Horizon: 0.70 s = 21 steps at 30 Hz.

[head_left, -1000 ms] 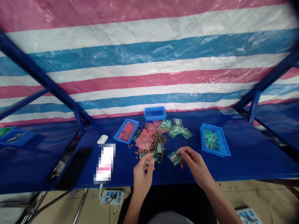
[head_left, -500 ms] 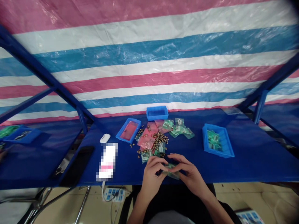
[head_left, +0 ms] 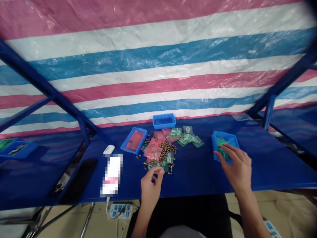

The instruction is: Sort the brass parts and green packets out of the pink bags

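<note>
Nearest, the left hand (head_left: 151, 185) hangs curled just in front of a heap of brass connectors (head_left: 167, 150), though whether it holds anything I can't tell. The right hand (head_left: 235, 165) is open, its fingers spread on green packets (head_left: 221, 143) inside a blue tray (head_left: 212, 145). The connectors lie on pink bags (head_left: 153, 148) on the blue surface (head_left: 198, 178), with more green packets (head_left: 185, 138) beside them and another blue tray (head_left: 163, 121) beyond.
</note>
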Each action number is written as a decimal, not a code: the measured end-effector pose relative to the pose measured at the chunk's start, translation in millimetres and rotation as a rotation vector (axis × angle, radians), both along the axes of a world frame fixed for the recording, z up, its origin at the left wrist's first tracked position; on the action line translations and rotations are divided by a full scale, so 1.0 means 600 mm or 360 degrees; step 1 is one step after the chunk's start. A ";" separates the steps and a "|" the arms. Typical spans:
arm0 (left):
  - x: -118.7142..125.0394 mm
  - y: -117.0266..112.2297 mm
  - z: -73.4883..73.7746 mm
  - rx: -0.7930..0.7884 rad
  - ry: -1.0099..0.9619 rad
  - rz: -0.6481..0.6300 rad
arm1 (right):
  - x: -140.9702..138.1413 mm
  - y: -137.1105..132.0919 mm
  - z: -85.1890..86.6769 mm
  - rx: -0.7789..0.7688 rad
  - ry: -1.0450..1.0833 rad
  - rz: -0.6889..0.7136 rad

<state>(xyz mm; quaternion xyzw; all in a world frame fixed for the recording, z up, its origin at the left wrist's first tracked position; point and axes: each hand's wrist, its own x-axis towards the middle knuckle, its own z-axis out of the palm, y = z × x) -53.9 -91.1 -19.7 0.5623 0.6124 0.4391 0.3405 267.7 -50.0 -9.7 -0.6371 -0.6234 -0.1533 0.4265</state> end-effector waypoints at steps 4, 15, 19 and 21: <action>-0.008 0.001 0.001 -0.0028 -0.0001 0.0022 | -0.023 0.022 -0.019 -0.0114 -0.0206 0.0237; 0.005 -0.020 -0.003 -0.0089 0.0083 -0.0127 | -0.094 0.114 -0.051 -0.0658 -0.0534 0.0085; 0.013 -0.022 -0.005 -0.0092 0.0073 -0.0164 | -0.091 0.095 -0.044 -0.0695 -0.0480 0.0115; 0.017 -0.020 -0.003 -0.0098 0.0059 -0.0173 | -0.092 0.073 -0.042 -0.0711 -0.0208 0.0145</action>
